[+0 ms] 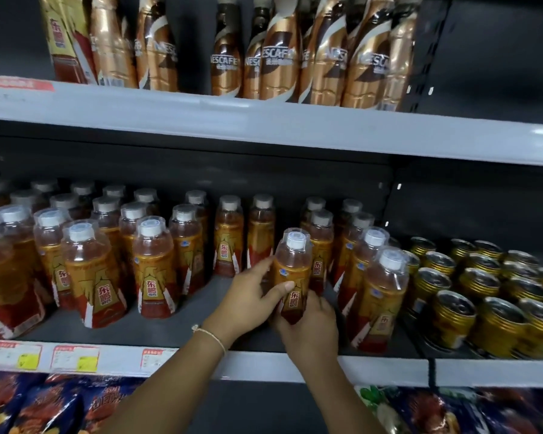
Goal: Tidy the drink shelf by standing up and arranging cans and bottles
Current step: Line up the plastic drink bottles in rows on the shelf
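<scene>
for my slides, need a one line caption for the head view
Both hands, left hand and right hand, grip an upright energy drink bottle on the middle shelf beside gold cans.

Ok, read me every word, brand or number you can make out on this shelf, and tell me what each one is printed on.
"NESCAFE": on the brown-gold coffee bottles on the upper shelf.
"东鹏": on the label of the bottle held by the left hand and right hand, and on the same bottles beside it.
Price tags on the shelf edge: too blurred to read.
Gold cans: no readable text.
Snack bags below: too blurred.
</scene>
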The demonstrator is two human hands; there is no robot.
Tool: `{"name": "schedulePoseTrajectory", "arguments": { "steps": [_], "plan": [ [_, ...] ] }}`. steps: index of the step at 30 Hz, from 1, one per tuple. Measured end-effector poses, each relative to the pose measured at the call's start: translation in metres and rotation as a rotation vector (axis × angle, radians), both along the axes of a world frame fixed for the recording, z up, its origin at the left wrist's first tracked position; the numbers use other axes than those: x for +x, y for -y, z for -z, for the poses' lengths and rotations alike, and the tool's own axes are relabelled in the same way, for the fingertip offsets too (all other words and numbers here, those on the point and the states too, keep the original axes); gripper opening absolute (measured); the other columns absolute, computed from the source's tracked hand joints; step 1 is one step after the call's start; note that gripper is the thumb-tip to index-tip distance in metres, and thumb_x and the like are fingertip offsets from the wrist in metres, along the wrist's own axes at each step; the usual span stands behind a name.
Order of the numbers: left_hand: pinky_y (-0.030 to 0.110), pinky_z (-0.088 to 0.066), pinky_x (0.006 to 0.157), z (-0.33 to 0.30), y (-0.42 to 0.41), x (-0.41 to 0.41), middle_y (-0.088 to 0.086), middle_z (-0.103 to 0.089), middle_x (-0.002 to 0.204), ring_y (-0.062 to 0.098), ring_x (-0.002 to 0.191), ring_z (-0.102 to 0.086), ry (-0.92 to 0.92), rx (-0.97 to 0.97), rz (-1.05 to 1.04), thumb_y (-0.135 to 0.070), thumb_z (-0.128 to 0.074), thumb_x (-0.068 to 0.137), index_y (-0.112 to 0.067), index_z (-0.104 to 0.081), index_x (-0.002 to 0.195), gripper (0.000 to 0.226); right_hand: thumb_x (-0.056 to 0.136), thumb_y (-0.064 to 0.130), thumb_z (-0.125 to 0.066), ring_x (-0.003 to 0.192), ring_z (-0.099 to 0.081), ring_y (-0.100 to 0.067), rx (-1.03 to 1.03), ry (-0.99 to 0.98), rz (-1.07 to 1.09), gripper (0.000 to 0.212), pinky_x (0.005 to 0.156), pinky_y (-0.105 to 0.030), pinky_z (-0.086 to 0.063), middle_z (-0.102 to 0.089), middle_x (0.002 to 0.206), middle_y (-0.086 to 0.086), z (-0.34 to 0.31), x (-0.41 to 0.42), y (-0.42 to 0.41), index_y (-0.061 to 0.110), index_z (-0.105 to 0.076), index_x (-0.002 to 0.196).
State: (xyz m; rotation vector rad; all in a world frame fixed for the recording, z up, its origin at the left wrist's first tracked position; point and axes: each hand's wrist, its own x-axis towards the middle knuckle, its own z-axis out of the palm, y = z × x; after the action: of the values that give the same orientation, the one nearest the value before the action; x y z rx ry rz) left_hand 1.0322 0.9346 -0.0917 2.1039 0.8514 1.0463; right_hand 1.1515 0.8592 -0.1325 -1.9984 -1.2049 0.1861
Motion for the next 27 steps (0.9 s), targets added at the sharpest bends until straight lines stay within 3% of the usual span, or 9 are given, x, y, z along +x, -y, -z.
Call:
{"name": "schedulePoseTrajectory", "arguments": {
  "steps": [2, 7, 11, 15, 20, 27],
  "plan": [
    [0.000, -0.040, 0.085, -0.001, 0.004, 0.012, -0.015, -0.065, 0.117, -0.021, 0.100, -0.054, 0.004, 0.010, -0.007, -0.037, -0.069, 0.088, -0.024, -0.052, 0.137, 0.053, 0.087, 0.043, -0.073, 0.128, -0.047, -0.023, 0.000, -0.014, -0.010, 0.080, 0.104, -0.036, -0.046, -0.051, 0.137, -0.005, 0.002, 0.006, 0.006, 0.015, -0.037, 0.152],
    [0.005, -0.043, 0.089, 0.003, 0.010, 0.037, -0.010, -0.067, 0.117, -0.002, 0.109, -0.061, 0.022, -0.039, -0.047, -0.033, -0.066, 0.091, -0.019, -0.055, 0.134, 0.047, 0.098, 0.029, -0.060, 0.137, -0.041, -0.024, 0.008, -0.059, 0.005, 0.079, 0.111, -0.032, -0.038, -0.040, 0.151, -0.009, 0.004, 0.017, 0.017, 0.014, -0.015, 0.161],
    [0.011, -0.048, 0.091, 0.010, 0.013, 0.050, -0.019, -0.067, 0.113, -0.010, 0.104, -0.060, 0.064, -0.139, -0.052, -0.041, -0.062, 0.090, -0.022, -0.058, 0.131, 0.045, 0.101, 0.023, -0.053, 0.141, -0.036, -0.026, 0.022, -0.073, -0.009, 0.073, 0.115, -0.032, -0.032, -0.035, 0.155, -0.012, 0.006, 0.020, 0.022, 0.009, -0.013, 0.161],
    [0.000, -0.042, 0.083, 0.022, 0.014, 0.055, -0.041, -0.063, 0.100, -0.020, 0.102, -0.056, 0.063, -0.171, -0.071, -0.033, -0.060, 0.094, -0.023, -0.062, 0.127, 0.034, 0.101, 0.014, -0.047, 0.146, -0.029, -0.027, 0.010, -0.095, -0.012, 0.071, 0.119, -0.030, -0.024, -0.027, 0.161, -0.013, 0.007, 0.024, 0.023, 0.006, -0.008, 0.160],
    [-0.001, -0.037, 0.087, 0.035, 0.010, 0.056, -0.022, -0.060, 0.121, -0.022, 0.109, -0.051, 0.098, -0.220, -0.056, -0.019, -0.060, 0.096, -0.017, -0.055, 0.136, 0.040, 0.098, 0.012, -0.047, 0.152, -0.014, -0.027, -0.013, -0.100, -0.019, 0.079, 0.122, -0.029, -0.014, -0.012, 0.167, -0.009, 0.008, 0.023, 0.023, 0.006, 0.001, 0.160],
    [0.007, -0.040, 0.097, 0.043, 0.008, 0.069, -0.007, -0.061, 0.130, -0.012, 0.115, -0.054, 0.174, -0.237, -0.041, -0.011, -0.064, 0.092, -0.020, -0.053, 0.136, 0.046, 0.096, 0.013, -0.045, 0.153, -0.002, -0.026, -0.062, -0.055, -0.023, 0.084, 0.122, -0.027, -0.003, 0.006, 0.169, -0.006, 0.008, 0.017, 0.023, 0.005, 0.013, 0.158]
  ]
}}
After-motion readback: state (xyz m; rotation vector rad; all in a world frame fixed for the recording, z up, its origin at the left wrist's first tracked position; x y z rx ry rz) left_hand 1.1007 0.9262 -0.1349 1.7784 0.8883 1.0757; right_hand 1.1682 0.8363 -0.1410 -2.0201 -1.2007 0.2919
